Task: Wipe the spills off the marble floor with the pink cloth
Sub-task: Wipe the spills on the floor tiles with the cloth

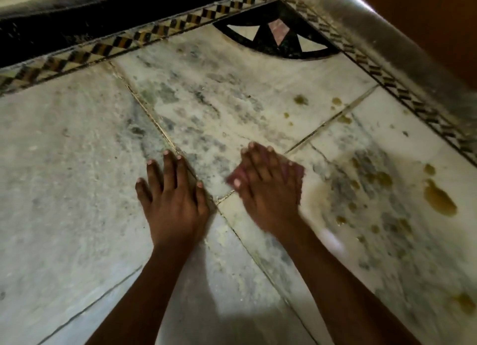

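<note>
Pink cloth lay under my flat right hand, pressed down; left hand spread flat beside cloth. Yellow spills right of cloth could smear if I rushed.

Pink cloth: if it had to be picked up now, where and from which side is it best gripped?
The pink cloth lies flat under the right hand; only its edges show. Best grip: pinch the exposed right edge from above, since that side sticks out most past the fingers.
</note>
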